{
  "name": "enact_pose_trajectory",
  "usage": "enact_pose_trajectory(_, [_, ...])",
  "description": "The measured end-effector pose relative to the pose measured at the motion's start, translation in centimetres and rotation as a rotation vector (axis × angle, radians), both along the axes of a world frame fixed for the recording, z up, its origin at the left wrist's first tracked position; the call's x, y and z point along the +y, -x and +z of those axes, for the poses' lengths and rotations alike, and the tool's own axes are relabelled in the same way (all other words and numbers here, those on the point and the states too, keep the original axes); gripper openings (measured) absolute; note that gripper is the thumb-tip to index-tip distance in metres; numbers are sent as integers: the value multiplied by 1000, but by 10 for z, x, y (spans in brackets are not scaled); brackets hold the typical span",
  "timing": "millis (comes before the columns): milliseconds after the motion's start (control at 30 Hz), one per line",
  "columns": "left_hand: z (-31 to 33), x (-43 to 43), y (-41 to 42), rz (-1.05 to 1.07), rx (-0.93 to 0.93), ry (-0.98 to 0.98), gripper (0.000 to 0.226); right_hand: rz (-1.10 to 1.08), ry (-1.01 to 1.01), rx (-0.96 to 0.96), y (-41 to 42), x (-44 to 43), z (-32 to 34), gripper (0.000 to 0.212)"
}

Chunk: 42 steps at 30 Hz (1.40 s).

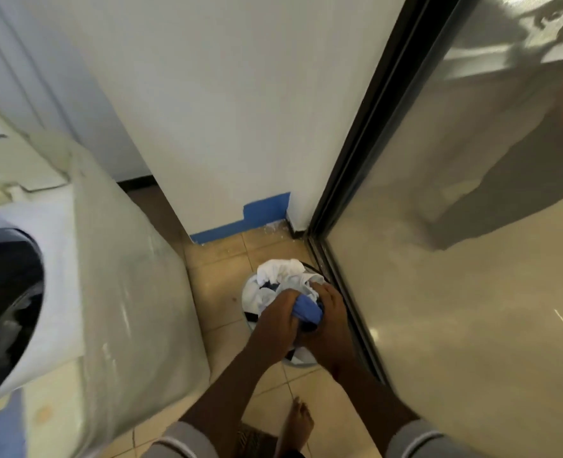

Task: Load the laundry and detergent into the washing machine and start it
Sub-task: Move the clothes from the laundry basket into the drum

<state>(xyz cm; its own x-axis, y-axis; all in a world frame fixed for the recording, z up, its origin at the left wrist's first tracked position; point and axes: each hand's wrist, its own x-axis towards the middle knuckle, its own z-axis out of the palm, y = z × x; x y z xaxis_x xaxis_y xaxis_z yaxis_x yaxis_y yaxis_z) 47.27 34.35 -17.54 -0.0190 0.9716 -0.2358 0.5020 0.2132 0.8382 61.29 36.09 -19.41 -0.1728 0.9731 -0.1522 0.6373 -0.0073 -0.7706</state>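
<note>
Loading looks part-done: left hand (278, 314) and right hand (329, 322) both clutch blue cloth garment (306, 309) in round white laundry basket (245, 302) on tiled floor (220, 292). White front-loading washing machine (58, 259) stands open. Detergent, start pending.

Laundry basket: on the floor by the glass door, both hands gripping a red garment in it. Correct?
Not red. Head view: left hand and right hand grip a blue garment in the laundry basket, on the floor by the glass door.
</note>
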Motion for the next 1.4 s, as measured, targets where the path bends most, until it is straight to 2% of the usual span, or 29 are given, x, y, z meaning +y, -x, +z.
enact_pose_trajectory(67, [41, 4, 7, -30, 14, -71, 28, -12, 54, 48, 6, 3, 42, 45])
enact_pose_trajectory(100, [63, 6, 12, -60, 20, -106, 28, -8, 48, 56, 9, 5, 64, 39])
enact_pose_trajectory(200, [124, 13, 38, -127, 16, -204, 28, 58, -7, 2, 21, 14, 124, 65])
enact_pose_trajectory(267, [156, 16, 57, -168, -17, -299, 45, 125, -22, -48, 29, 24, 166, 61])
enact_pose_trajectory(367, [200, 8, 87, -234, -70, -355, 82, 275, -137, -78, 49, 42, 238, 69])
enact_pose_trajectory(467, [238, 2, 110, -272, -71, -392, 98, 423, -213, -136, 81, 54, 310, 50])
enact_pose_trajectory(500, [248, 2, 118, -229, -54, -374, 97, 480, -239, -152, 93, 56, 334, 44])
enact_pose_trajectory(600, [286, -3, 143, -29, 3, -393, 74, 635, -317, -163, 132, 57, 396, 22])
enact_pose_trajectory(700, [343, -20, 173, 164, 37, -537, 57, 734, -447, -128, 170, 45, 459, 33])
enact_pose_trajectory(800, [407, -46, 204, 295, 119, -655, 42, 759, -582, -41, 204, 26, 516, 23])
enact_pose_trajectory(933, [492, -87, 255, 407, 323, -826, 60, 752, -742, 171, 257, -6, 580, 50])
enact_pose_trajectory(1000, [527, -110, 285, 414, 431, -868, 64, 770, -810, 261, 286, -23, 605, 51])
enact_pose_trajectory(1067, [554, -129, 315, 411, 500, -881, 58, 784, -851, 330, 315, -39, 621, 46])
enact_pose_trajectory(1167, [573, -153, 362, 427, 560, -873, 48, 783, -854, 417, 364, -60, 633, 51])
enact_pose_trajectory(1267, [562, -172, 407, 475, 535, -815, 53, 808, -829, 374, 414, -79, 627, 47])
enact_pose_trajectory(1400, [509, -184, 455, 519, 430, -723, 59, 840, -729, 291, 468, -91, 582, 41])
